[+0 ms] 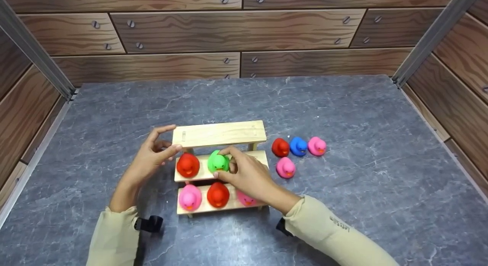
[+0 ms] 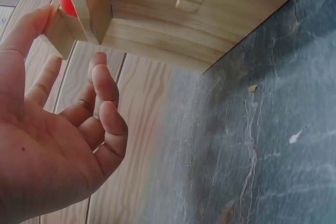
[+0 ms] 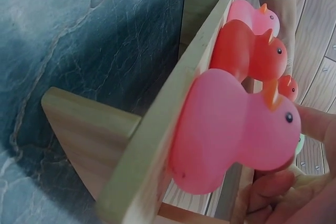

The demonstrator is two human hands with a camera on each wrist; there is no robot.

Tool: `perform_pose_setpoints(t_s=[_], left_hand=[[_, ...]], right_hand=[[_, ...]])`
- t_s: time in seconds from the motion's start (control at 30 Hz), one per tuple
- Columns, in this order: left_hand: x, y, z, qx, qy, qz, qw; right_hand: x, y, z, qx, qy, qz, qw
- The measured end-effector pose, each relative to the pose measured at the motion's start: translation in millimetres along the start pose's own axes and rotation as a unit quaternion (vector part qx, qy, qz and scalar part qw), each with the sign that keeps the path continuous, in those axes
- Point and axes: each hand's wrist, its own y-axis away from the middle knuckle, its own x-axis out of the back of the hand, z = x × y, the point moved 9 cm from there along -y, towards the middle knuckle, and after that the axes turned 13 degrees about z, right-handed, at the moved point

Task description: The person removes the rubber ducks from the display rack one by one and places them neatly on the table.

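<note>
A three-tiered wooden shelf stand [image 1: 219, 134] stands on the table. At the left end of its top board, my left hand [image 1: 152, 153] holds the corners between thumb and forefinger, the other fingers loosely bent. My right hand [image 1: 249, 174] pinches a green rubber duck [image 1: 218, 161] at the middle step, right of a red duck [image 1: 188, 165]. On the lowest step sit a pink duck [image 1: 190, 197], another red duck [image 1: 218, 195] and a second pink duck [image 3: 231, 129], partly covered by my right hand in the head view.
Right of the stand, a red duck [image 1: 280, 147], a blue duck [image 1: 298, 146] and a pink duck [image 1: 317, 146] form a row on the grey marbled table [image 1: 362, 205]. Another pink duck [image 1: 286, 167] sits in front of them. Wood-patterned walls [image 1: 244, 31] enclose the back and sides.
</note>
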Motion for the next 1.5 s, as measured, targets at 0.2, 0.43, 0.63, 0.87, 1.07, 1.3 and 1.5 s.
perform_pose_setpoints(t_s=[0.2,0.43,0.63,0.87,1.07,1.3,1.5], left_hand=[[-0.4,0.0,0.2,0.002,0.005,-0.002,1.0000],[-1.7,0.6,-1.1,0.005,0.006,-0.005,1.0000],[0.5,0.6,-0.4,0.007,0.016,0.005,0.9998],[0.6,0.7,0.5,0.007,0.019,0.004,0.9998],[-0.6,0.4,-0.5,0.010,0.015,0.002,0.9998],[0.4,0.9,0.1,0.008,0.012,0.002,0.9999],[0.0,1.6,0.9,0.008,0.010,-0.001,0.9999]], right_hand=[[2,0.6,2,-0.010,-0.031,-0.007,0.9994],[19,4.3,16,-0.014,-0.073,0.006,0.9972],[39,8.5,30,-0.015,-0.083,0.030,0.9960],[58,9.7,41,-0.016,-0.082,0.045,0.9954],[70,10.5,50,-0.018,-0.096,0.053,0.9938],[87,12.0,65,-0.035,-0.087,0.066,0.9934],[105,13.3,74,-0.040,-0.076,0.080,0.9931]])
